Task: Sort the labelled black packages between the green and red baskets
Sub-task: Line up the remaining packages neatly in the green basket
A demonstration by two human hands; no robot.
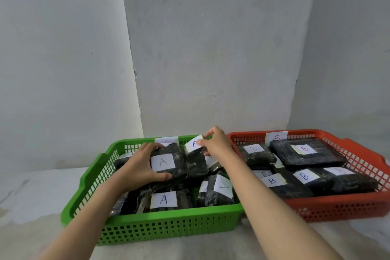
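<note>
Forearms are reaching over the green basket. Left hand is clasping an A package by its edges; right hand is pinching another A package at its top. Both are probably light, soft, film-slick; gripping sides seems safest. B packages are filling the red basket.

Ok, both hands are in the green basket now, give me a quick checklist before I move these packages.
1. Left hand grips the package labelled A: ok.
2. Right hand pinches the tilted package: ok.
3. Its label reads A: partly covered, cannot tell for sure.
4. Green basket tag matches A: faint, cannot tell.
5. Red basket shows only B labels: ok where readable.
</note>
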